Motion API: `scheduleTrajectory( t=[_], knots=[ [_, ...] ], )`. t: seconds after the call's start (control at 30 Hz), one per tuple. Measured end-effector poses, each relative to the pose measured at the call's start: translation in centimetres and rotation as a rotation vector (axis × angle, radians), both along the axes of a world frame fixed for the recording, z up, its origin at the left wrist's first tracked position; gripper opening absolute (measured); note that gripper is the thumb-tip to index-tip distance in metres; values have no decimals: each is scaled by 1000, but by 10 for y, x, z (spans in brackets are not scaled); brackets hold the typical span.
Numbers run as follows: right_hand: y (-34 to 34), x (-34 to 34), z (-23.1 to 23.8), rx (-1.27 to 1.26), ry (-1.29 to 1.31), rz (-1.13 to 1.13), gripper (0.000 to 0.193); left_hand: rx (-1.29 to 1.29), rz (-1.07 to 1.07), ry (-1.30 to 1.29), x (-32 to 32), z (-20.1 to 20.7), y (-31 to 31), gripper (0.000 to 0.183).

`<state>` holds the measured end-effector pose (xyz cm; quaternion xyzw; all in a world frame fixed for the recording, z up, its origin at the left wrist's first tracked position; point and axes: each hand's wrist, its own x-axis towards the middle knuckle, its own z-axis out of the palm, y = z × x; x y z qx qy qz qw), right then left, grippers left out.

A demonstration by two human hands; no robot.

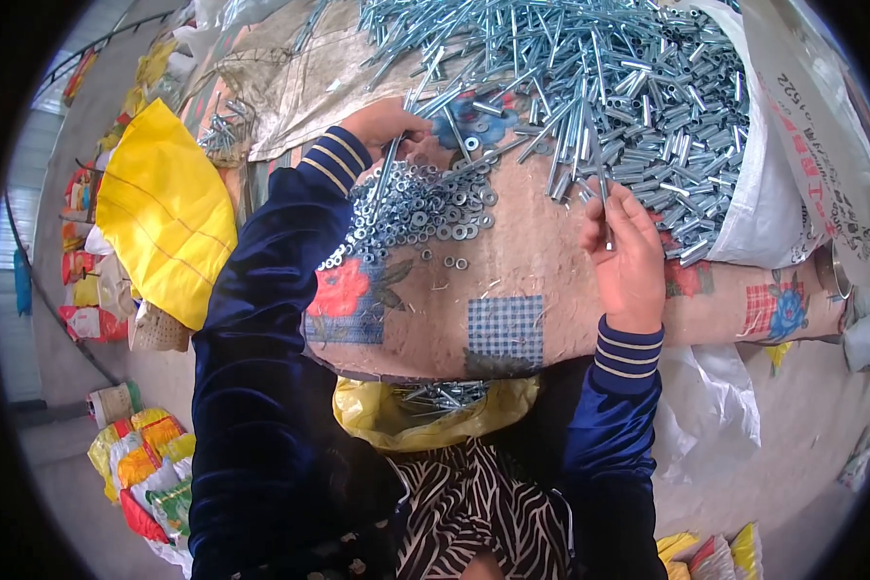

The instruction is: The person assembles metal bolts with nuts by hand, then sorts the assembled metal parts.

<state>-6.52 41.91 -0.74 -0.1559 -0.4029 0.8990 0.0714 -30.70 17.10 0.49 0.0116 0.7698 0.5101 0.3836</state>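
My right hand pinches a thin metal rod, which stands nearly upright between thumb and fingers at the edge of the heap of short metal sleeves. Over at the left, my left hand curls above a pile of small flat washers. Slender metal rods stick out below its closed fingers, though the grip itself is partly hidden. Beyond both hands spreads a large tangle of long silvery rods. Everything lies on a pinkish patterned cloth.
In front of my body hangs an open yellow bag with metal pieces inside. A white woven sack borders the sleeves at the right. A yellow sheet stands at the left, with filled bags on the floor.
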Motion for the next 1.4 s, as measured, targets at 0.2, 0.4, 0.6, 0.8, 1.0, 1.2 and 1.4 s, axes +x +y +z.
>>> scheduleTrajectory(
  t=[0.2, 0.4, 0.6, 0.8, 1.0, 1.2, 1.4],
  knots=[
    [-10, -9, -13, 27, -4, 136, 16, -309, 126, 287, 0, -31, 52, 35],
    [-40, -33, -6, 1109, 37, -119, 10, -154, 132, 229, -21, -42, -5, 29],
    [-49, -80, -14, 1639, 409, -286, 14, 358, 188, -78, 31, 31, -32, 26],
    [-80, -79, -1, 1591, 47, -147, 26, 438, 249, -91, 67, 47, -70, 23],
    [-80, -59, -2, 1412, -374, 101, 61, 713, 246, -304, 99, 21, -77, 19],
    [-109, -51, -1, 1712, -604, 97, 54, 748, 293, -273, 126, 15, -81, 13],
    [-91, -59, -30, 1560, -411, 83, 42, 815, 272, -248, 151, 15, -87, 16]
  ],
)
